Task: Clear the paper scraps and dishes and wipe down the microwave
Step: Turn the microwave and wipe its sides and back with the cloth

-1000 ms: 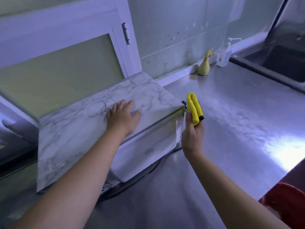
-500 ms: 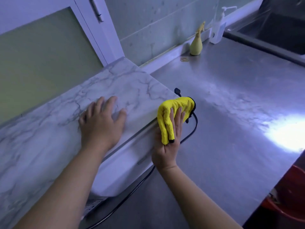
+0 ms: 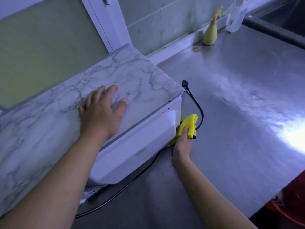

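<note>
Wiping step was in hand. I saw the left hand (image 3: 100, 113) flat on top of the microwave (image 3: 140, 144), fingers spread, bracing it. The right hand (image 3: 181, 146) clamped the yellow cloth (image 3: 189, 124) against the microwave's right corner, low by the counter (image 3: 239, 121). My guess for the next move: sweep along that side, clear of the cord (image 3: 198, 107).

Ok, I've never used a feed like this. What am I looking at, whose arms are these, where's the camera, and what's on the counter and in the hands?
There is no machine here. The one picture comes from a camera worn on a person's head, looking down at their own two arms. The left hand lies flat on the marble-patterned top of the microwave. The right hand grips a yellow cloth against the microwave's right corner. Around it is a steel counter. A loose black cord lies beside the cloth, and a yellow bottle and a clear pump bottle stand by the wall.
</note>
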